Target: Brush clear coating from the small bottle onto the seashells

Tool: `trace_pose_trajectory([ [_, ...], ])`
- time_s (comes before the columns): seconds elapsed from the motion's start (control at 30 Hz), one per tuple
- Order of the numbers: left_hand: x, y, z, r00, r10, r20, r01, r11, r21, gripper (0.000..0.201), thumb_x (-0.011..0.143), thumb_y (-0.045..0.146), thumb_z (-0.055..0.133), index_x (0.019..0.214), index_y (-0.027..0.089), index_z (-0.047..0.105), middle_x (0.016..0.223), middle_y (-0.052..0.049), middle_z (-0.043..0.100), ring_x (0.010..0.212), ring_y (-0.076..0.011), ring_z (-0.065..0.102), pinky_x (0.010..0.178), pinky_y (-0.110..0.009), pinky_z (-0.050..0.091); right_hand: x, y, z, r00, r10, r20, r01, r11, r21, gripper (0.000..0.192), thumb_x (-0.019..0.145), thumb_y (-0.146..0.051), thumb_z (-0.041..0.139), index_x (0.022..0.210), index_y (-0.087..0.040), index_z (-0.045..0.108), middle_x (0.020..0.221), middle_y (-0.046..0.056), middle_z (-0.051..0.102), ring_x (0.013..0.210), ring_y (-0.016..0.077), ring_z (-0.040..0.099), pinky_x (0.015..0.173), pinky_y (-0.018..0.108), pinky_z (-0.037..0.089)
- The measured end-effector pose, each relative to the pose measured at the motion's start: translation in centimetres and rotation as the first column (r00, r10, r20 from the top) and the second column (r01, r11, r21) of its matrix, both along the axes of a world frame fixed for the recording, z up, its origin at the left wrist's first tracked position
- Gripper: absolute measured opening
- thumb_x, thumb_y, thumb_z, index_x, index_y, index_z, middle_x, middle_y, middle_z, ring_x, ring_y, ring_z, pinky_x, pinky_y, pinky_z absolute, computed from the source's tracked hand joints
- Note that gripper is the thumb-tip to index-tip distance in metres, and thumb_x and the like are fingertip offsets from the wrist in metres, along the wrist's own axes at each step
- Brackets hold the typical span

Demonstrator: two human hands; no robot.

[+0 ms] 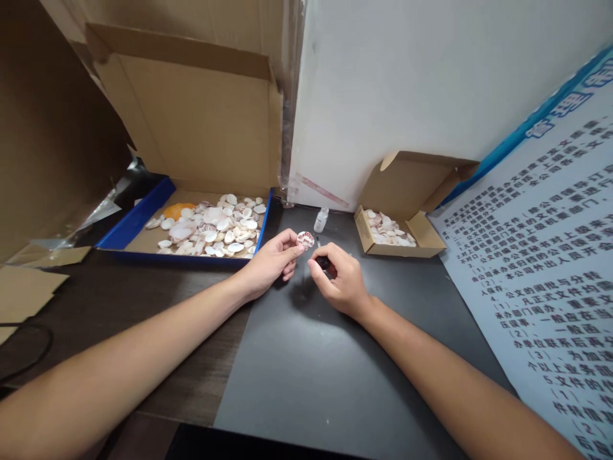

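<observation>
Pinched in the fingertips of my left hand is a small seashell with reddish-brown and white markings. My right hand is closed around the black cap of a small brush; its thin tip points up, close to the shell. Whether the tip touches the shell I cannot tell. Just beyond both hands, a small clear glass bottle with a white label stands uncapped on the dark grey mat.
On the left, a blue-edged cardboard box with its lid raised holds many pale shells and an orange one. A smaller open box of shells stands at the right. A white wall rises behind, and a printed sheet leans along the right side.
</observation>
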State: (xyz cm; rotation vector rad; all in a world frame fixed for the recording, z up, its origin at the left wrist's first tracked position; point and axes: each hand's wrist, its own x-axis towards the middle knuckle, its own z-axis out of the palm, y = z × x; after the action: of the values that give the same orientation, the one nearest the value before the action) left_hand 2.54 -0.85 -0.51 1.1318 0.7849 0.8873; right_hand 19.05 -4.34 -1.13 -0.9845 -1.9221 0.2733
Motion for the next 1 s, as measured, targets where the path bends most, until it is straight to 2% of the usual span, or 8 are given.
trace_pose_trajectory([
  [0.17,-0.03,0.03,-0.13,1.000,-0.017,0.020,0.017,1.000,0.013,0.026,0.085,0.033,0.065,0.080,0.019,0.044,0.068,0.008,0.044,0.043,-0.0019,0.032,0.038,-0.014,0.032,0.03,-0.18,0.02,0.994,0.100,0.037,-0.101,0.995,0.007,0.007,0.089,-0.022,0.053,0.083,-0.020,0.056,0.074,0.000,0.059,0.063,0.0118,0.053,0.054,0.024,0.041],
  [0.33,-0.05,0.02,-0.11,1.000,-0.013,0.019,0.013,1.000,0.003,0.026,0.084,0.033,0.066,0.080,0.019,0.045,0.069,0.008,0.045,0.043,-0.0016,0.035,0.039,-0.014,0.031,0.04,-0.05,-0.09,1.000,0.017,0.016,-0.017,1.000,0.005,0.005,0.089,-0.021,0.053,0.085,-0.021,0.056,0.076,0.000,0.059,0.064,0.0120,0.053,0.054,0.023,0.040],
  [0.53,-0.02,0.01,-0.13,1.000,-0.008,0.010,0.008,1.000,0.000,0.024,0.083,0.033,0.067,0.081,0.019,0.047,0.071,0.007,0.047,0.043,-0.0015,0.036,0.038,-0.014,0.031,0.08,0.03,-0.06,1.000,-0.013,0.011,0.012,0.999,0.039,0.005,0.090,-0.020,0.054,0.085,-0.020,0.056,0.075,0.000,0.058,0.064,0.0111,0.053,0.056,0.023,0.040],
  [0.7,0.02,-0.01,-0.10,1.000,-0.007,0.021,0.007,1.000,0.004,0.023,0.084,0.032,0.066,0.081,0.019,0.047,0.067,0.008,0.045,0.043,-0.0016,0.034,0.038,-0.014,0.031,0.04,-0.16,0.09,0.997,0.054,0.047,-0.056,0.998,0.040,0.007,0.089,-0.021,0.054,0.083,-0.020,0.057,0.073,0.000,0.059,0.062,0.0111,0.053,0.055,0.023,0.040],
  [0.87,0.02,0.01,-0.04,1.000,0.013,0.017,-0.013,1.000,-0.018,0.024,0.084,0.030,0.065,0.079,0.019,0.044,0.067,0.008,0.045,0.042,-0.0017,0.035,0.037,-0.013,0.031,0.02,-0.15,0.13,0.995,-0.098,-0.014,0.098,0.994,0.047,0.008,0.087,-0.021,0.056,0.080,-0.020,0.056,0.069,-0.002,0.058,0.055,0.0097,0.049,0.052,0.023,0.038],
  [1.0,0.04,0.04,-0.06,1.000,0.011,0.018,-0.010,1.000,-0.029,0.023,0.085,0.030,0.065,0.079,0.020,0.045,0.056,0.010,0.038,0.041,-0.0032,0.033,0.037,-0.013,0.030,-0.06,-0.13,0.10,1.000,0.026,0.015,-0.026,0.999,0.025,0.007,0.088,-0.021,0.056,0.081,-0.020,0.057,0.070,-0.001,0.058,0.056,0.0098,0.049,0.053,0.023,0.040],
])
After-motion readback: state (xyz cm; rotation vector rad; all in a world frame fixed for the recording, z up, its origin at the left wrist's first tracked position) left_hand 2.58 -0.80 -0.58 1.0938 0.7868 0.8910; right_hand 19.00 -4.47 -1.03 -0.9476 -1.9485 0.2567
